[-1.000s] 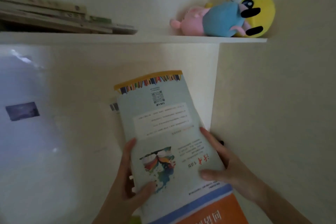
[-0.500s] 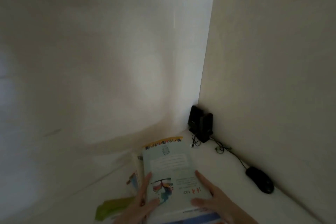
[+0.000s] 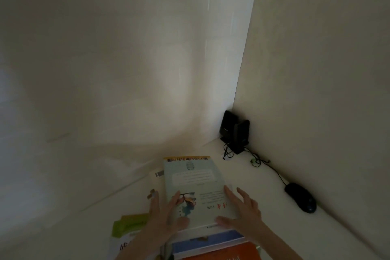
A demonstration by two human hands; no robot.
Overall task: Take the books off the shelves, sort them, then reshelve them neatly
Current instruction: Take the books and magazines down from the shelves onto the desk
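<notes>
Where the white table (image 3: 88,230) dims, a lime-green paperback (image 3: 128,225) lies blurred. The left hand (image 3: 166,215) and right hand (image 3: 242,213), grips apart and fingers flat, press a glossy pale book (image 3: 196,183) atop a stack (image 3: 209,240) whose orange cover (image 3: 223,253) is cut off. A rounded black mouse (image 3: 300,200) sits right.

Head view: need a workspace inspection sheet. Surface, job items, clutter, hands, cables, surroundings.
Surface: white desk, dimly lit.
Job's things: pale blue book tops a stack, with blue-banded book and orange book below; green booklet lies to its left.
Clutter: black speakers in the corner; black mouse by the right wall.
Hands: left hand and right hand rest on the pale blue book, fingers spread.
Cables: mouse cable runs toward tangled wires at the speakers.
Surroundings: plain white walls; shelves not in view.
</notes>
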